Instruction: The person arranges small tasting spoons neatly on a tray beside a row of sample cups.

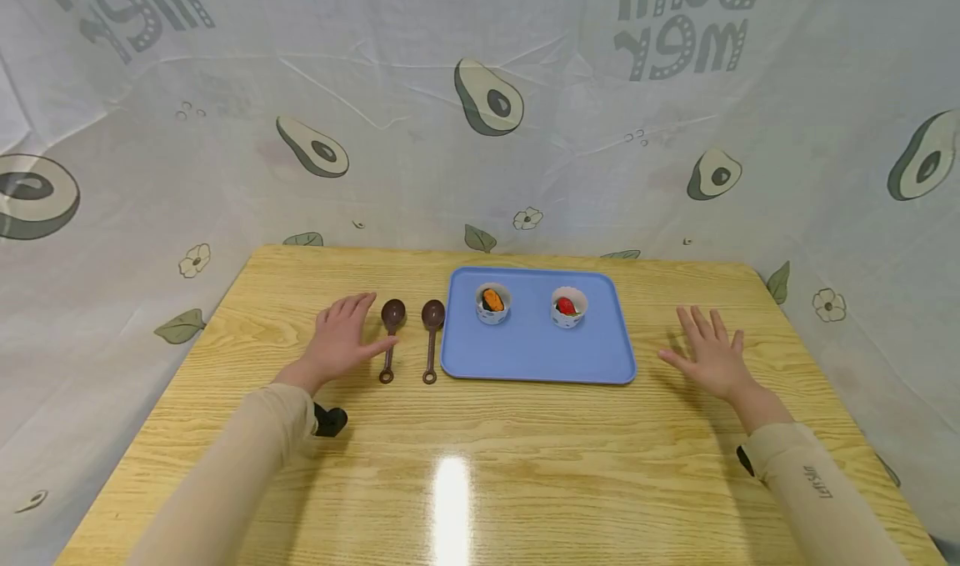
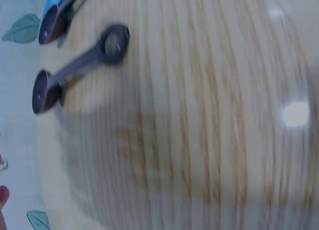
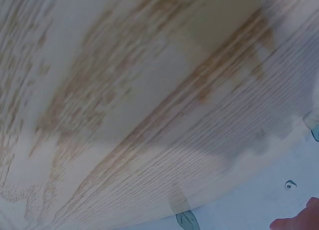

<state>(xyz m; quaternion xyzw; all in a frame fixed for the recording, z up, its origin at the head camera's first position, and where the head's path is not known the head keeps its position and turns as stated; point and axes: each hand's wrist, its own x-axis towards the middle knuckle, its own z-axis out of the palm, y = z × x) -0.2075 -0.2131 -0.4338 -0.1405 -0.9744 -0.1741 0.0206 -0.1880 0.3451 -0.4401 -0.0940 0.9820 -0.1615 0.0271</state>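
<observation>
My left hand (image 1: 341,341) hovers at the left with fingers spread, its thumb overlapping the handle of a dark brown spoon (image 1: 393,316) in the head view. A second brown spoon (image 1: 432,316) lies parallel to it, beside the blue tray (image 1: 536,362). In the left wrist view both spoons show at upper left, the nearer spoon (image 2: 77,65) with a ring at its handle end. My right hand (image 1: 714,363) is held over the table right of the tray, fingers apart and nothing in it. Only a fingertip (image 3: 299,221) of it enters the right wrist view.
On the tray stand two small patterned paper cups, the left cup (image 1: 492,314) with an orange-topped sushi piece (image 1: 492,300), the right cup (image 1: 567,319) with a red-topped piece (image 1: 566,306). The wooden table (image 1: 525,449) ends at a printed curtain (image 1: 405,174) behind and on both sides.
</observation>
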